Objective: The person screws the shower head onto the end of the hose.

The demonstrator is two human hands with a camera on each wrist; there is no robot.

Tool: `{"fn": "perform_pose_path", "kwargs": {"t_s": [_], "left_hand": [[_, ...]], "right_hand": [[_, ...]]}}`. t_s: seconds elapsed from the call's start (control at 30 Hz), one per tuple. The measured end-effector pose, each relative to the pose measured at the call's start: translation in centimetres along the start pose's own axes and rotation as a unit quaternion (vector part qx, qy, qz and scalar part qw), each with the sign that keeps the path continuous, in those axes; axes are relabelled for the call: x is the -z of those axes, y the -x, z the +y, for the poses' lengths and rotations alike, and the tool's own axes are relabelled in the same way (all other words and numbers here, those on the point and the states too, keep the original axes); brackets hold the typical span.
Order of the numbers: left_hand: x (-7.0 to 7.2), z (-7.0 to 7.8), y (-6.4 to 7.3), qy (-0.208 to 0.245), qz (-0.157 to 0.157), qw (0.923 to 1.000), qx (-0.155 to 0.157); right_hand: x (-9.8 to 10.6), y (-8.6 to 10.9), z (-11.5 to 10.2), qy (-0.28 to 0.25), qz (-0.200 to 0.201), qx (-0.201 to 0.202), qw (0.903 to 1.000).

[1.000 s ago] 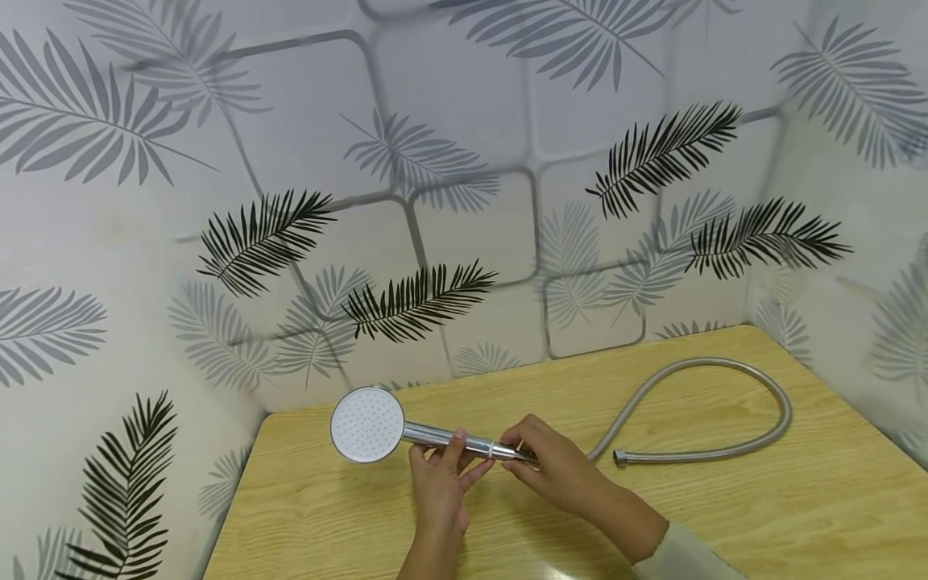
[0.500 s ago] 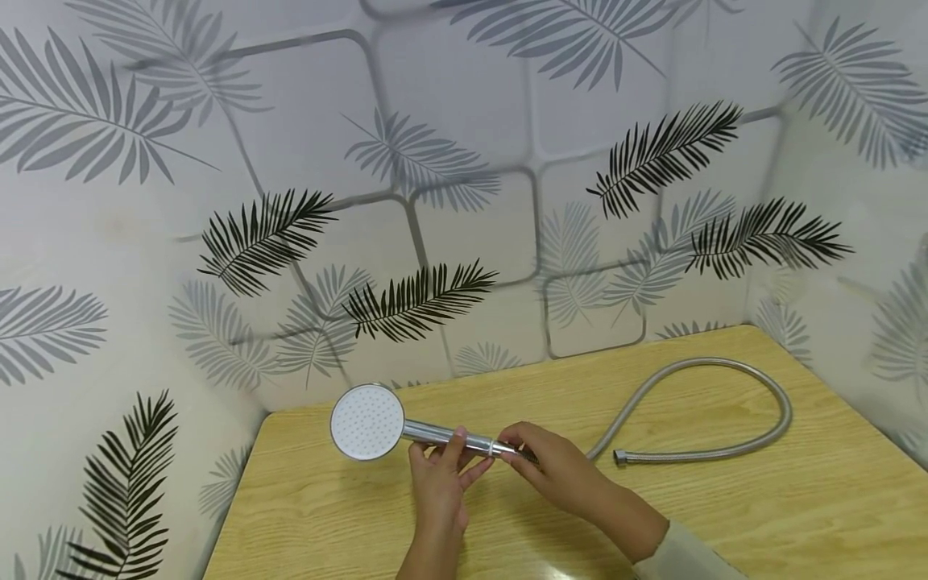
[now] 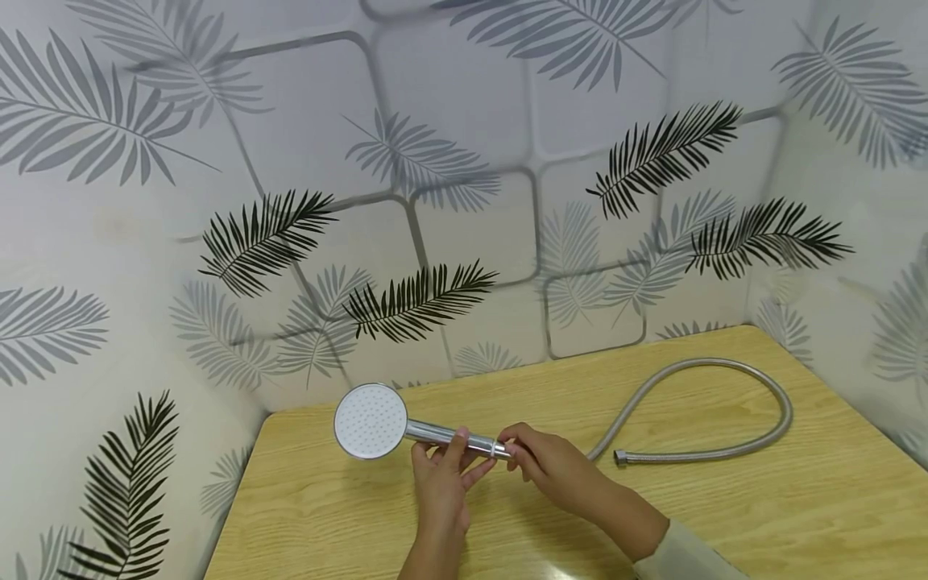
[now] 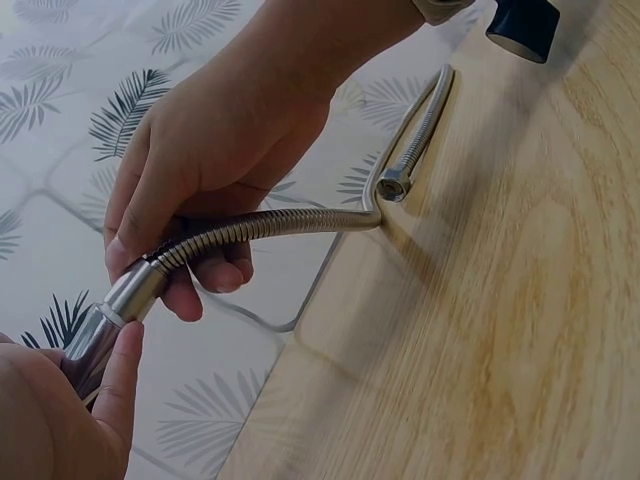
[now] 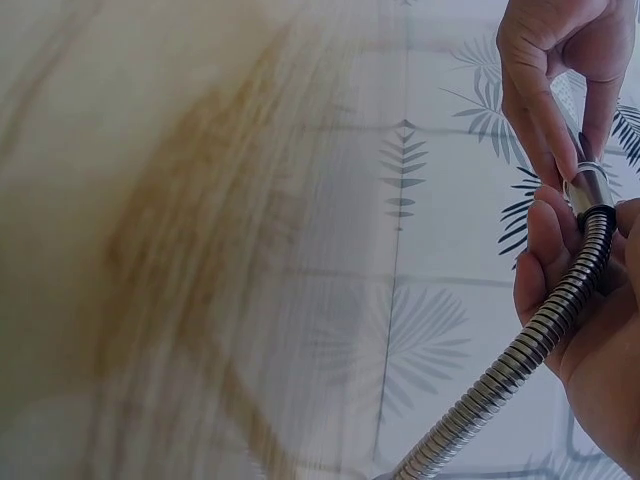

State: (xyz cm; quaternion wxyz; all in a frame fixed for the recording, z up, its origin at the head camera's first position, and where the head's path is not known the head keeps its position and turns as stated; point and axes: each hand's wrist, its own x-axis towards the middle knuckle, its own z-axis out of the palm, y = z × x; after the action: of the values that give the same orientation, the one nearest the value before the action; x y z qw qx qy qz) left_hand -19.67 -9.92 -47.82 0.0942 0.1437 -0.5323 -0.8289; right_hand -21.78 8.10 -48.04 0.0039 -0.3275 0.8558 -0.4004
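A hand shower (image 3: pixel 370 420) with a round white spray face and chrome handle is held above the table, its head toward the left. My left hand (image 3: pixel 441 491) grips the handle, thumb across it, near the lower end. At that end a chrome conical fitting (image 4: pixel 136 290) joins the ribbed metal shower hose (image 4: pixel 270 223). My right hand (image 3: pixel 554 466) pinches this fitting, its fingers close beside the left hand's fingertips. In the right wrist view the hose (image 5: pixel 500 380) runs across the right palm. Part of the fitting is hidden by fingers.
The hose loops over the right side of the wooden table (image 3: pixel 312 499), and its free end carries a hex nut (image 3: pixel 619 457). Leaf-patterned walls (image 3: pixel 464 242) stand behind and at both sides. A dark blue object (image 4: pixel 525 28) shows at the left wrist view's top edge.
My right fingers have shifted around the fitting, covering the dark hose coils seen earlier. The hand shower has moved very slightly right. My left hand keeps its grip.
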Motion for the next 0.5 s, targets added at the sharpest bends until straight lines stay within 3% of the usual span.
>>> {"fn": "perform_pose_path", "kwargs": {"t_s": [0.23, 0.5], "left_hand": [[-0.02, 0.10, 0.06, -0.004, 0.007, 1.0000, 0.003], [-0.17, 0.34, 0.39, -0.008, 0.009, 0.9999, -0.003]], "right_hand": [[-0.05, 0.19, -0.02, -0.013, 0.011, -0.006, 0.9998], [-0.19, 0.31, -0.02, 0.027, 0.062, 0.047, 0.9966]]}}
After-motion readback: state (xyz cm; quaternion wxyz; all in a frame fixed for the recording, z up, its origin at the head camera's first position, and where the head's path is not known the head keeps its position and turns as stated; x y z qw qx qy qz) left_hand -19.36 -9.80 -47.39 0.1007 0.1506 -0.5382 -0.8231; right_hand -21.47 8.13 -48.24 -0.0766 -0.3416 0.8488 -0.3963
